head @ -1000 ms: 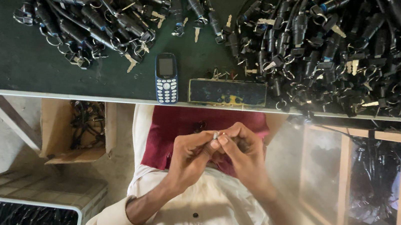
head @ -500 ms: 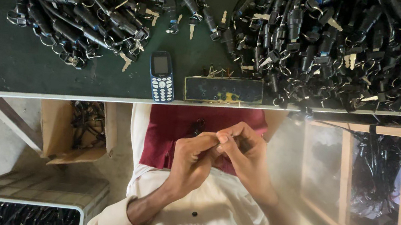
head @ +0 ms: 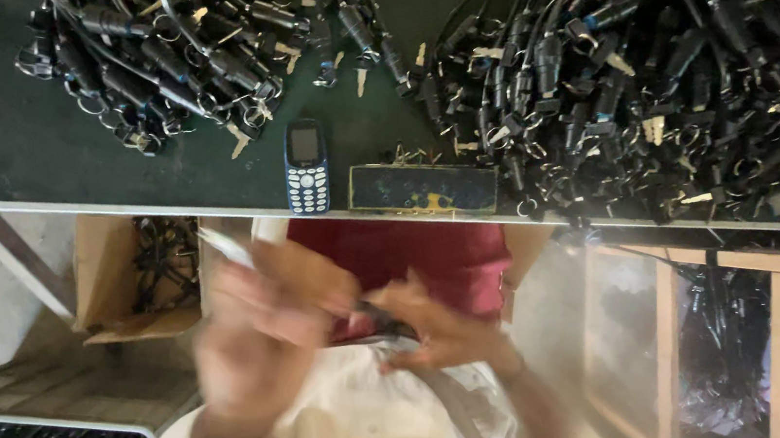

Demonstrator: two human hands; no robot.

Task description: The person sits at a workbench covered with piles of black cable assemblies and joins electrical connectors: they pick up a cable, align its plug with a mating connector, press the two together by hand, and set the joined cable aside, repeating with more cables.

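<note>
Two hands below counter [head: 44,160] edge: left hand [head: 266,317] blurred, grip unreadable; right hand [head: 431,331] pinching small dark part [head: 383,321] over lap. On counter: one phone [head: 306,166], one flat tin [head: 423,189], two cable-lock heaps [head: 659,93].

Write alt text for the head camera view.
Two blurred hands, left hand and right hand, meet over a small dark part below a green table edge. Heaps of black cable locks, a keypad phone lie above.
</note>
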